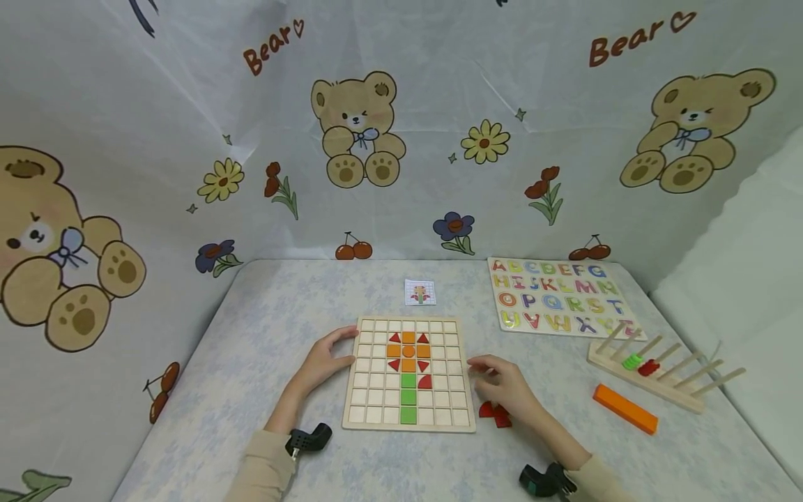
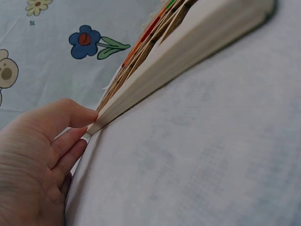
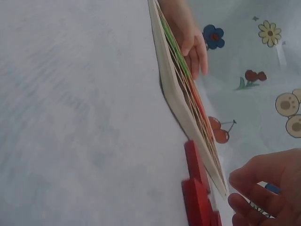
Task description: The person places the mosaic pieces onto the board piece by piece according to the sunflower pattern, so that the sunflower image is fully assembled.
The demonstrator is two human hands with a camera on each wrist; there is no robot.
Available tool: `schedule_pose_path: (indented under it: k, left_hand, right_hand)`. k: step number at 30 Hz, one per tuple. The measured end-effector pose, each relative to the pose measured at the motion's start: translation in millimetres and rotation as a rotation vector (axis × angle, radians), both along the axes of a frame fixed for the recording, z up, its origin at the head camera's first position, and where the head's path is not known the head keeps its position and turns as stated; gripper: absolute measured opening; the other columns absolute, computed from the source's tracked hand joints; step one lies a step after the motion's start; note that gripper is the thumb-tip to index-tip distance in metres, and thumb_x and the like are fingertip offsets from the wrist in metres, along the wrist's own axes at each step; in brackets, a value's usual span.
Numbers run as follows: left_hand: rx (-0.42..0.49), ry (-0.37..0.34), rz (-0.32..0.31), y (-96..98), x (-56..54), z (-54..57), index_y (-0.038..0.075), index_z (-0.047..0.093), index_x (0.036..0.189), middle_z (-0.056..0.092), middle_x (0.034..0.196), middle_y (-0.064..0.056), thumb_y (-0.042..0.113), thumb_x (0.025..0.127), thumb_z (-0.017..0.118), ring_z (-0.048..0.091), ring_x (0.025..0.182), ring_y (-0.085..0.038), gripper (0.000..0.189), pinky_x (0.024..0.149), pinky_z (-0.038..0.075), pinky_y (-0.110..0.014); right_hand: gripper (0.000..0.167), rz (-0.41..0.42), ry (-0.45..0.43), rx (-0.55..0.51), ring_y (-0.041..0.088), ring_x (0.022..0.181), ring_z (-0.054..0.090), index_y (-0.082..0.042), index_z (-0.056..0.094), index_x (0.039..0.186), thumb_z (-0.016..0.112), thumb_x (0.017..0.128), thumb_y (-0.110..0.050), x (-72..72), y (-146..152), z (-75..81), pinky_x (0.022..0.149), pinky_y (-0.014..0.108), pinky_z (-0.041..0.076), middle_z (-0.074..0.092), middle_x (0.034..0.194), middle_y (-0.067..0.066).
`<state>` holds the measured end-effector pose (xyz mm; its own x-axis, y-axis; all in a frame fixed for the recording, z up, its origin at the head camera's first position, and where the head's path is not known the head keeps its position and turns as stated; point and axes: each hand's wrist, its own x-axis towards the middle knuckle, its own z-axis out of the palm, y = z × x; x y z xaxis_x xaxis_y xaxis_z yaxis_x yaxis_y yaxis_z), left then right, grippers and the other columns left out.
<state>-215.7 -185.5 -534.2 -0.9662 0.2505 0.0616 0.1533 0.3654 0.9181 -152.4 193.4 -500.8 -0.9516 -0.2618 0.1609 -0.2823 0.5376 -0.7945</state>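
A square wooden grid board [image 1: 378,397] lies mid-table in the head view, bearing orange, red and green pieces in a flower-like pattern. Its left edge is touched by my left hand [image 1: 324,359], thumb and fingers spread apart. In the left wrist view the thumb [image 2: 77,115] meets the board's rim. My right hand [image 1: 505,385] hovers just off the board's right edge, fingers loosely bent; nothing shows between them. Below it lie a few red pieces [image 1: 500,415], partly covered by the hand. The right wrist view shows these red blocks [image 3: 195,193] beside the board.
A small picture card [image 1: 419,293] lies behind the board. At the back right is an alphabet board [image 1: 533,330], with a wooden peg stand [image 1: 680,397] holding green and red beads in front of it. An orange bar [image 1: 625,409] lies at the right.
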Motion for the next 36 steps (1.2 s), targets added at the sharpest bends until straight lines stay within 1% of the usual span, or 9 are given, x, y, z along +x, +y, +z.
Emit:
schedule_pose_path:
  k: [8,13,17,21,24,28,31,34,36]
  left_hand:
    - [-0.01,-0.007,0.022,-0.9,0.0,-0.2,0.015,0.05,0.139,0.055,0.138,-0.006,0.016,0.084,0.073,0.035,0.141,-0.027,0.059,0.119,0.022,-0.052]
    - [-0.016,-0.018,0.025,-1.7,0.5,3.4,0.014,0.05,0.138,0.054,0.139,-0.007,0.013,0.084,0.072,0.035,0.141,-0.028,0.058,0.119,0.021,-0.052]
    - [-0.019,-0.017,0.026,-2.4,-0.5,4.0,0.014,0.05,0.138,0.054,0.139,-0.007,0.014,0.084,0.072,0.035,0.141,-0.027,0.058,0.119,0.021,-0.051]
    - [-0.012,-0.02,0.022,-2.7,-1.2,3.6,0.014,0.05,0.138,0.054,0.138,-0.007,0.014,0.084,0.072,0.036,0.141,-0.027,0.058,0.119,0.022,-0.051]
    - [-0.009,-0.024,0.019,-2.6,-1.0,3.6,0.015,0.05,0.138,0.055,0.138,-0.007,0.014,0.084,0.072,0.036,0.141,-0.027,0.058,0.119,0.022,-0.051]
    - [-0.007,-0.023,0.018,-1.9,-0.6,3.3,0.015,0.051,0.138,0.055,0.138,-0.006,0.014,0.084,0.072,0.035,0.141,-0.027,0.058,0.119,0.022,-0.051]
    - [-0.004,-0.023,0.014,-1.0,0.0,3.2,0.014,0.05,0.138,0.055,0.138,-0.006,0.014,0.084,0.072,0.035,0.141,-0.027,0.058,0.119,0.022,-0.051]
    - [-0.002,-0.022,0.012,0.0,0.8,3.3,0.014,0.05,0.139,0.055,0.137,-0.007,0.013,0.085,0.072,0.035,0.141,-0.027,0.058,0.119,0.021,-0.051]
    - [-0.005,-0.02,0.01,0.2,1.3,3.2,0.014,0.049,0.139,0.055,0.138,-0.007,0.013,0.085,0.072,0.035,0.141,-0.027,0.059,0.119,0.022,-0.051]
  right_hand:
    - [0.033,-0.1,-0.017,0.088,0.014,0.088,0.061,-0.004,0.068,0.11,0.07,0.078,0.004,12.8,33,-0.9,0.073,0.022,0.053,0.07,0.1,0.005]
    - [0.035,-0.102,-0.062,0.109,0.008,0.086,0.06,-0.004,0.068,0.112,0.07,0.079,0.003,15.3,44,-4.7,0.074,0.018,0.054,0.069,0.103,0.006]
    - [0.033,-0.101,-0.055,0.102,0.006,0.083,0.058,-0.005,0.068,0.112,0.072,0.08,0.0,13.8,46,-6.8,0.072,0.017,0.053,0.069,0.1,0.005]
    - [0.031,-0.119,-0.026,0.098,0.005,0.079,0.054,-0.005,0.068,0.109,0.074,0.078,-0.004,9.6,44,-9.1,0.068,0.018,0.049,0.068,0.095,0.003]
    - [0.034,-0.15,-0.006,0.111,0.004,0.075,0.051,-0.003,0.067,0.109,0.077,0.077,-0.007,5.2,42,-11.3,0.064,0.018,0.046,0.066,0.089,0.001]
    - [0.039,-0.197,-0.01,0.122,0.002,0.068,0.047,-0.001,0.066,0.112,0.079,0.076,-0.01,-1.1,38,-13.1,0.058,0.017,0.043,0.062,0.08,0.001]
    - [0.034,-0.215,-0.025,0.122,0.001,0.063,0.045,0.0,0.065,0.111,0.075,0.08,-0.01,-3.5,36,-12.6,0.054,0.017,0.042,0.059,0.075,0.002]
    - [0.028,-0.209,-0.012,0.115,0.004,0.066,0.048,-0.001,0.066,0.111,0.069,0.083,-0.003,-2.2,37,-10.3,0.056,0.017,0.044,0.061,0.081,0.003]
    - [0.032,-0.181,0.008,0.112,0.009,0.074,0.053,-0.002,0.065,0.113,0.066,0.082,0.004,-0.1,38,-8.7,0.063,0.018,0.047,0.065,0.09,0.005]
